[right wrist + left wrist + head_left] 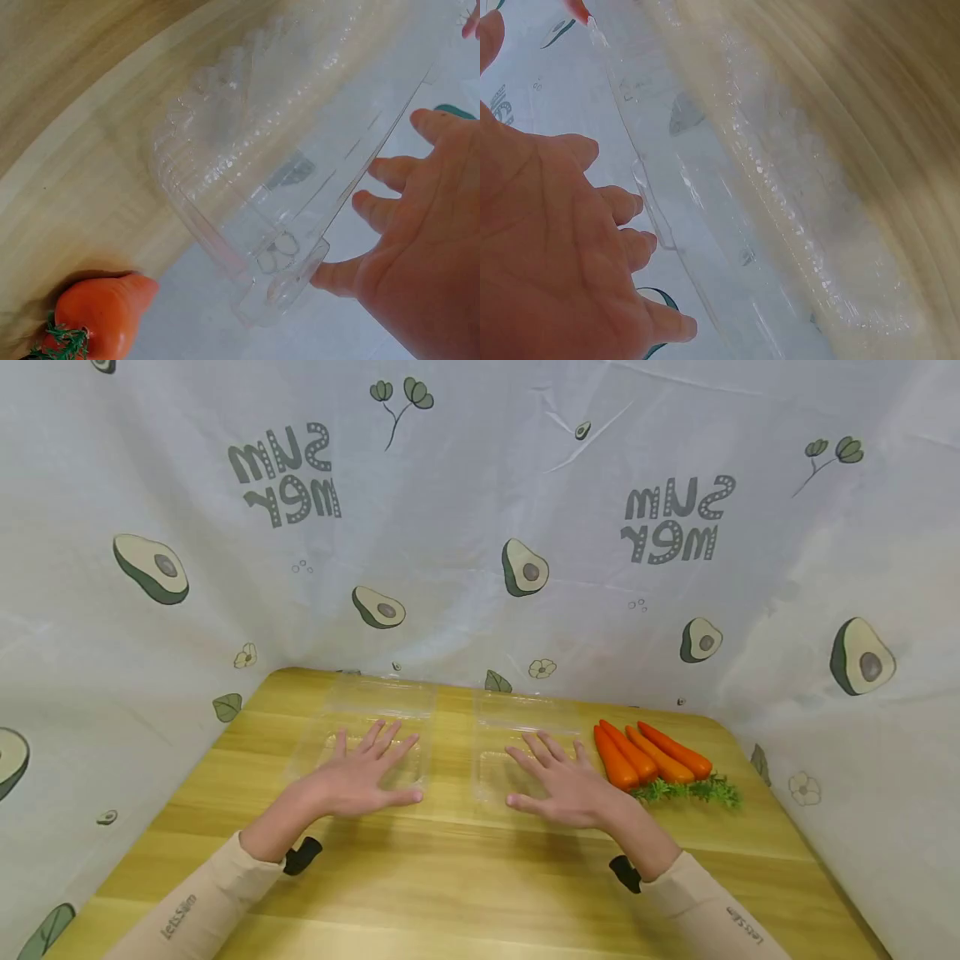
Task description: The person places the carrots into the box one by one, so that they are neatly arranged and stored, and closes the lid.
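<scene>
My left hand [360, 781] hovers palm down with spread fingers over the near part of a clear plastic clamshell container [382, 696]. Over a second clear container [489, 768] my right hand [573, 789] is held the same way. Both containers have their lids raised at the back. The left wrist view shows the palm [562, 240] beside the transparent container [802, 217], holding nothing. In the right wrist view the fingers are extended near the edge of the other container [240, 142]; contact there is unclear. Several orange carrots [651, 756] with green tops lie right of the right hand.
A wooden table [450, 893] carries everything. Behind and beside it hangs a pale cloth [450, 502] printed with avocados and lettering. Black wrist straps [302, 857] sit below both hands. A carrot [97, 319] shows close to the right container.
</scene>
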